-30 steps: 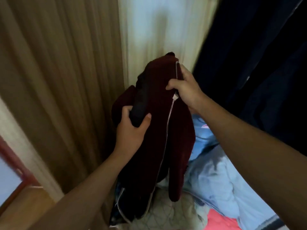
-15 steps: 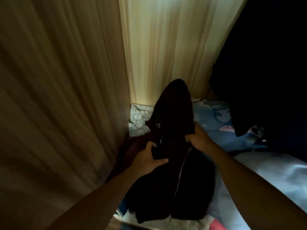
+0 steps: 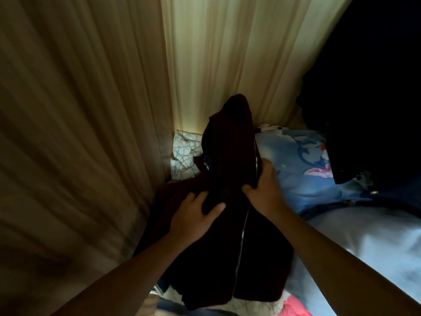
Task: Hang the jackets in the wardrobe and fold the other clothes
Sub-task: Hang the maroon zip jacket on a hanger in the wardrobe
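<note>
A dark maroon zip-up jacket with a hood hangs in front of me inside a dim wardrobe space. My left hand grips the fabric on the left of the chest, thumb over a fold. My right hand grips the jacket beside the silver zipper, near the collar. The hood stands up above both hands. The lower hem hangs over a pile of clothes. No hanger is visible.
Beige curtain-like walls close in left and behind. Dark garments hang at the right. Below lie a blue cartoon-print cloth, a white patterned cloth, a pale blue garment and a pink item.
The jacket and both hands have dropped lower and further into the space. The scene has grown darker. Since half a second ago the grip is nearly unchanged.
</note>
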The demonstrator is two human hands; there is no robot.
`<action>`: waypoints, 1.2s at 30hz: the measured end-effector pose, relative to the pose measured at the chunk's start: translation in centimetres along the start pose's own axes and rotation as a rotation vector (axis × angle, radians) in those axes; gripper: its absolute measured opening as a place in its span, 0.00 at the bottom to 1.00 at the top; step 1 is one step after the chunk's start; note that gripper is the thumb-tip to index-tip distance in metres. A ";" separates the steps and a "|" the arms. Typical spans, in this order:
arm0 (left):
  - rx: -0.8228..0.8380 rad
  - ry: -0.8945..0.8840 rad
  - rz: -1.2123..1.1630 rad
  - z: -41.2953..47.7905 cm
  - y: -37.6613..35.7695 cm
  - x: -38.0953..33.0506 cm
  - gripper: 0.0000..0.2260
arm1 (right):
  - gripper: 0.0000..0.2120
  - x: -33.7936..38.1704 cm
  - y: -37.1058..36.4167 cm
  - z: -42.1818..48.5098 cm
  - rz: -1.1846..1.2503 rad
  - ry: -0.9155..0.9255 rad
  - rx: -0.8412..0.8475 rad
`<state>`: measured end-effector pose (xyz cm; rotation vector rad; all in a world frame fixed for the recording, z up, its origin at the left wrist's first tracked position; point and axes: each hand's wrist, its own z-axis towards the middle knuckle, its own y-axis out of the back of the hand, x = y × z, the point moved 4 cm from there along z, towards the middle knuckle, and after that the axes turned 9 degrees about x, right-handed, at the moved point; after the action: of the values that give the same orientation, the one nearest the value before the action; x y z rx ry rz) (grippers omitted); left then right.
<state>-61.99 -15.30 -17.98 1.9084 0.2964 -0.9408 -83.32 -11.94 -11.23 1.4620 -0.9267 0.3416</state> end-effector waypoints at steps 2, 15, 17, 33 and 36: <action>-0.212 -0.112 -0.115 0.4 1.3 0.1 0.30 | 0.39 2.9 1.0 0.1 -0.103 0.119 -0.131; 0.042 -0.376 0.258 1.3 -2.9 -5.7 0.30 | 0.17 12.1 -1.5 6.0 -1.206 0.748 -0.020; 0.016 -0.393 0.251 1.0 -2.4 -4.9 0.28 | 0.20 9.8 0.3 6.5 -1.224 0.540 -0.007; -0.083 -0.043 0.043 3.7 3.6 1.9 0.13 | 0.37 -1.2 7.4 2.1 -0.919 0.086 -0.044; -0.083 -0.059 0.034 3.0 4.8 0.6 0.13 | 0.28 0.8 8.8 3.2 -0.776 0.116 -0.091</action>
<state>-60.37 -20.34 -16.03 1.8008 0.2634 -0.9464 -90.11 -13.99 -5.08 1.5787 -0.2305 -0.1883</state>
